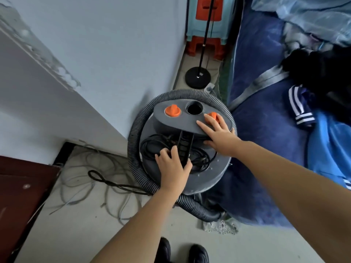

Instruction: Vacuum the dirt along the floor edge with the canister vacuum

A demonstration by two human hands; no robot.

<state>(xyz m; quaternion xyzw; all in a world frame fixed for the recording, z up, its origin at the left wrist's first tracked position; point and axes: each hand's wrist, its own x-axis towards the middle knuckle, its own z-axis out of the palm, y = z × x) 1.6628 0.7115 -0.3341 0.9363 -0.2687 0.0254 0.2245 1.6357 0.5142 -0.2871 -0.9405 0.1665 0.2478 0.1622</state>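
Note:
A grey canister vacuum (pixel 218 168) stands on the floor between the wall and a bed, its ribbed grey hose (pixel 133 141) coiled around the body. My left hand (pixel 172 166) grips the black carry handle (pixel 183 143) on the lid, over a bundle of black power cord (pixel 152 147). My right hand (pixel 218 135) rests flat on the raised top panel, fingers straight and touching the right orange knob (pixel 212 116). A second orange knob (pixel 172 111) and a round open port (pixel 194 108) sit to its left.
Loose grey wires and a black braided cord (pixel 114 184) lie on the floor by the wall corner. A dark red door (pixel 20 192) is at left. A black round lamp base (pixel 198 76) and stacked stools (pixel 207 25) stand beyond. The blue bed (pixel 266 130) with clothes is at right. My shoes (pixel 182 251) are below.

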